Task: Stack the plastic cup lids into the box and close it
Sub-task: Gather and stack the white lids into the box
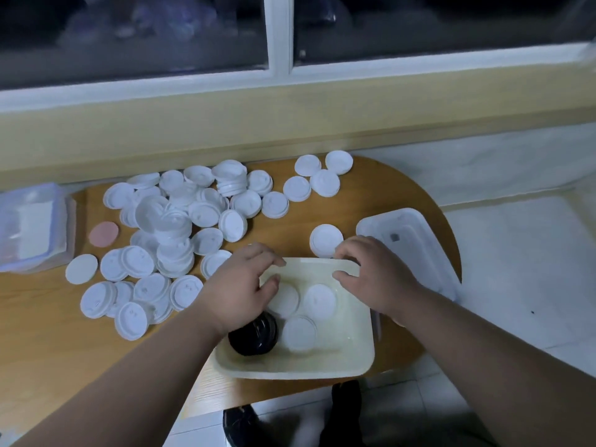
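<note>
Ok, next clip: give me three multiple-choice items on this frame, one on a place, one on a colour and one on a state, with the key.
1. Where does the translucent cover lie relative to the box?
A) on top of it
B) on the table, to its right
C) on the window sill

2. What colour is the odd lid left of the white pile?
A) black
B) green
C) pink

3. What state is the box in?
A) open, holding lids
B) closed
C) open, empty

Key:
1 B, the cover rests on the table by the box's right side.
2 C, it is a flat pink disc.
3 A, white stacks and a black stack show inside it.
</note>
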